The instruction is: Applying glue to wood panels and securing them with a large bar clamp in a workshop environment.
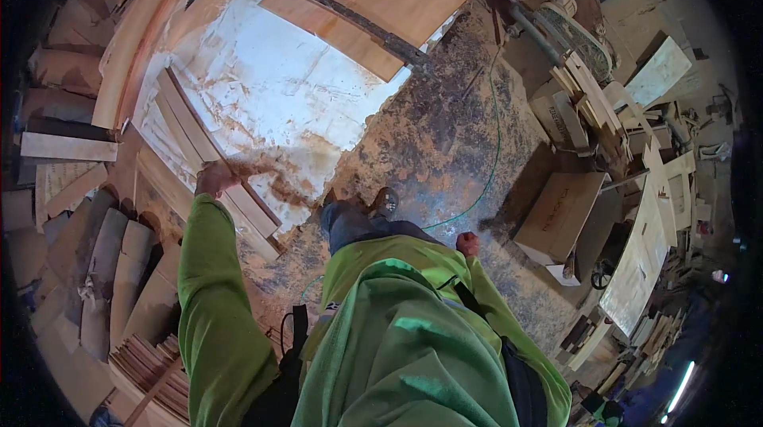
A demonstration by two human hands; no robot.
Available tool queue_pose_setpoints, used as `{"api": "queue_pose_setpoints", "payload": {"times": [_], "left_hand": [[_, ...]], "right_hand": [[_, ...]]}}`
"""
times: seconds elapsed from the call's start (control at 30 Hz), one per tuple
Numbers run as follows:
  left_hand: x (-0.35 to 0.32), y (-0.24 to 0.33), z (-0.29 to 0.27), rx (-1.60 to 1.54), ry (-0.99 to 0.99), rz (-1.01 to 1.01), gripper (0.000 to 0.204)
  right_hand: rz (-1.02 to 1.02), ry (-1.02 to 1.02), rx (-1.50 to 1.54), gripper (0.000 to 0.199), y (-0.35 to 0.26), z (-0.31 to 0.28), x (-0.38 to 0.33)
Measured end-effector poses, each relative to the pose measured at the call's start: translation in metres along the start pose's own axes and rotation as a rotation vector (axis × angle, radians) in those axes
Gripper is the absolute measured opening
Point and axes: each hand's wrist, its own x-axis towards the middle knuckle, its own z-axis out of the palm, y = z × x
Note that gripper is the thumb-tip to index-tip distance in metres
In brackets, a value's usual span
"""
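Note:
My left hand (216, 179) reaches out to the left and closes on a long, narrow wooden board (250, 204). Beside it lies a second pale strip (181, 121), both slanting along the edge of a white, dust-smeared work surface (294, 93). Brown sawdust is heaped just right of the hand. Down at my right side hangs my right hand (468, 245), its fingers curled into a fist with nothing visible in it.
A reddish plywood sheet (381, 1) lies under a dark metal bar clamp (342, 17) at the far side. A thin green cord (497, 129) crosses the dusty floor (429, 133). Cardboard boxes (560, 216) and scrap wood crowd the right; stacked boards (151, 363) stand at left.

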Motion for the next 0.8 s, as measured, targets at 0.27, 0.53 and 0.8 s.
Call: {"api": "queue_pose_setpoints", "payload": {"times": [0.27,0.53,0.8], "left_hand": [[-0.001,-0.006,0.005,-0.291,0.007,-0.132,0.06],[-0.027,0.007,-0.011,-0.411,0.053,0.025,0.056],[-0.006,0.0,0.004,-0.274,0.111,-0.028,0.043]], "right_hand": [[0.085,-0.079,-0.062,0.023,-0.036,-0.02,-0.004],[0.027,-0.072,0.051,0.026,-0.003,0.004,0.009],[-0.03,-0.188,-0.055,0.024,-0.003,0.014,0.026]]}}
